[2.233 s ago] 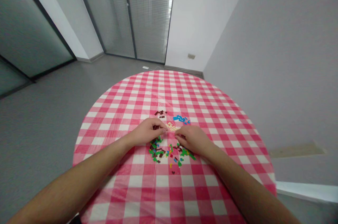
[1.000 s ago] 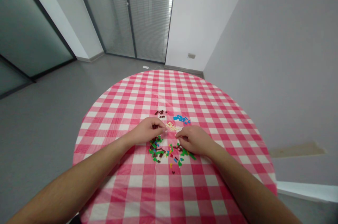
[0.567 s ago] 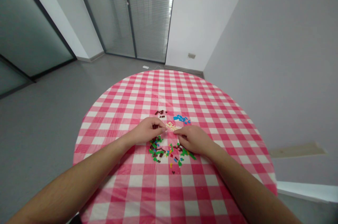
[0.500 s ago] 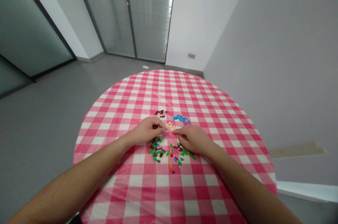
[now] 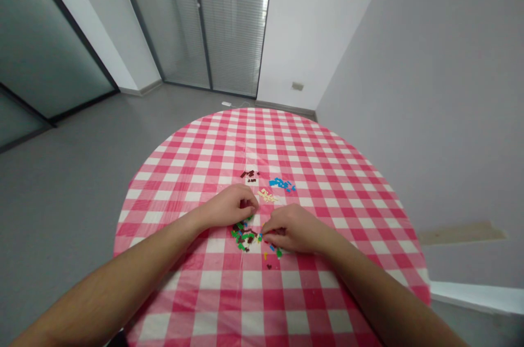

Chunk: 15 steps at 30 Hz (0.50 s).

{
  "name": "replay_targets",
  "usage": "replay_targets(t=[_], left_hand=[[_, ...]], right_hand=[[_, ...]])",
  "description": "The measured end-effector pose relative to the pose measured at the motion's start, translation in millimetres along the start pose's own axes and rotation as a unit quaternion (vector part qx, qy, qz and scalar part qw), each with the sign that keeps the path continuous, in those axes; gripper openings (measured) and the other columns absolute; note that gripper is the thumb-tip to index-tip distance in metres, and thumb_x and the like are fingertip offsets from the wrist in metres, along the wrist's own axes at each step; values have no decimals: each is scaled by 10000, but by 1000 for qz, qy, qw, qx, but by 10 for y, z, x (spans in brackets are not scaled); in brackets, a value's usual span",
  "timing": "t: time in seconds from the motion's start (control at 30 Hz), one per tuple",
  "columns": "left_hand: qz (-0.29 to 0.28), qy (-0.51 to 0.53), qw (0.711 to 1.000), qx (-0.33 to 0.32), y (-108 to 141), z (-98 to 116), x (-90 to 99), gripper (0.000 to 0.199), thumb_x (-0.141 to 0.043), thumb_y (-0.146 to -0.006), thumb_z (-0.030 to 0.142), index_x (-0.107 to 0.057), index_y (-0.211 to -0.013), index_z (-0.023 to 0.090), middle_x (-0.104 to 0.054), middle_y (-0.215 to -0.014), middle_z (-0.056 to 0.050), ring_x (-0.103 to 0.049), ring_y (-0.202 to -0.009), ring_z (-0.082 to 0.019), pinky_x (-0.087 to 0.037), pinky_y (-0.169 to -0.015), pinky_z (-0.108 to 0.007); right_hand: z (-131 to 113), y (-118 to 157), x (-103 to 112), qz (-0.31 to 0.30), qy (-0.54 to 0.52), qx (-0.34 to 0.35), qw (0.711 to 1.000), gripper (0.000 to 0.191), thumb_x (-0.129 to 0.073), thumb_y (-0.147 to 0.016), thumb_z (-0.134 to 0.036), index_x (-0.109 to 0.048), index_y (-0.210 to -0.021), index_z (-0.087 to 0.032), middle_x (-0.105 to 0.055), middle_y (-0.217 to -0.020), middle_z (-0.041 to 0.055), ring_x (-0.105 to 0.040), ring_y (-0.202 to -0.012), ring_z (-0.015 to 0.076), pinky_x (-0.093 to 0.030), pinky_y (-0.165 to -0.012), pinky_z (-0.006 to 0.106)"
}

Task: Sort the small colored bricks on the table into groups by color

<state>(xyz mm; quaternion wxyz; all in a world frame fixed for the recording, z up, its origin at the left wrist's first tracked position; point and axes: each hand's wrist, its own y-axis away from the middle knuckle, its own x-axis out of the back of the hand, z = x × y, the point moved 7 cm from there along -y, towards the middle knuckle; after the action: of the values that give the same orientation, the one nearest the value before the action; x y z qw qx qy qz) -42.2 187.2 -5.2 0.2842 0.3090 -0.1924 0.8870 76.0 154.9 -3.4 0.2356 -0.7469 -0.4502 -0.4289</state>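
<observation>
On a round pink-and-white gingham tablecloth (image 5: 184, 172), a curled left hand (image 5: 231, 206) is resting just beyond a scattered heap of tiny multicoloured plastic bricks (image 5: 245, 237), while a bunched right hand (image 5: 292, 229) is reaching its right edge, either's grip on a brick impossible to tell.

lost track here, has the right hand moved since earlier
Yes, the right hand has moved toward the person, away from the cream bricks, over the mixed brick pile.
</observation>
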Motion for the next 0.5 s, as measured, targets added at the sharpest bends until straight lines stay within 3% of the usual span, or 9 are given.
replay_targets(t=[0.2,0.37,0.5], left_hand=[[-18,17,1000,3,1,13,3,173,-554,-753,95,-701,-809,169,-689,-803,-33,-615,-762,-156,-466,-731,-276],[-78,35,996,-16,53,77,8,113,-649,-760,194,-689,-865,177,-663,-867,-44,-596,-810,-168,-458,-770,-291],[-129,-27,991,-22,115,133,-31,452,-813,-620,409,-621,-967,192,-605,-961,-44,-542,-918,-221,-428,-806,-313]], right_hand=[[-6,-12,-86,3,-9,15,1000,158,-625,-852,-256,-755,-940,-257,-744,-851,1,-631,-733,131,-404,-664,222],[6,-17,-72,6,14,-9,1000,138,-624,-850,-248,-751,-902,-225,-743,-867,9,-646,-761,136,-401,-670,220],[-46,-21,-52,17,40,-3,999,126,-628,-850,-289,-729,-882,-223,-724,-813,8,-626,-715,138,-370,-633,230]])
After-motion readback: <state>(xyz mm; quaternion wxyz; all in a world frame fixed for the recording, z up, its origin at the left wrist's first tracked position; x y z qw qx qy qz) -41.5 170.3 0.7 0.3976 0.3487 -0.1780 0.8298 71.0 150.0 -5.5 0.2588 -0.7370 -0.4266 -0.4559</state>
